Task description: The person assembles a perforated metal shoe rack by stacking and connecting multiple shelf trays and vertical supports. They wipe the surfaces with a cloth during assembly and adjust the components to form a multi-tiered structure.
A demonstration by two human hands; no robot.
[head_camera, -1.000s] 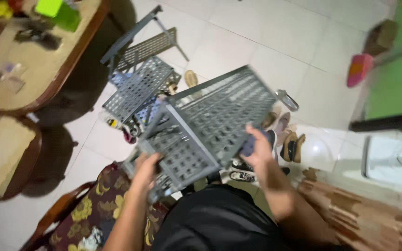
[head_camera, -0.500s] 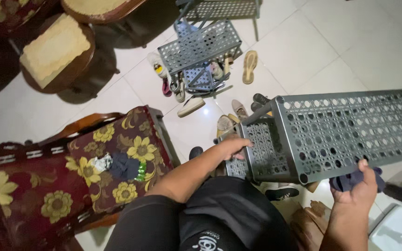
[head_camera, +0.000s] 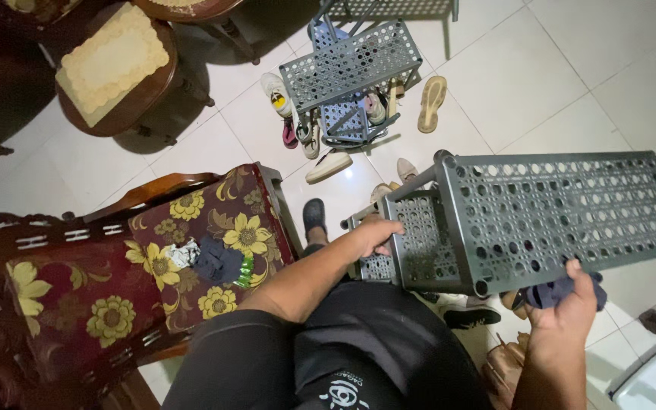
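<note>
Centrally, a grey perforated plastic shoe rack (head_camera: 540,216) is held off the white tiled floor (head_camera: 571,68), its long top shelf running toward the right edge of view. Left hand (head_camera: 373,234): fingers closed over the near edge of a lower shelf at the rack's left end. Right hand (head_camera: 567,300): gripping the front edge of the top shelf from below, with a dark blue cloth (head_camera: 548,292) bunched between palm and rack. The hands are well apart, one at each end of the front side. Behind, a second grey shoe rack (head_camera: 351,64) stands on the floor with shoes and sandals (head_camera: 430,102) scattered around it; open tile lies to its right. At left, a carved wooden chair with a red floral cushion (head_camera: 153,258) stands just beside the person's legs. A round wooden stool (head_camera: 115,64) sits at upper left.
</note>
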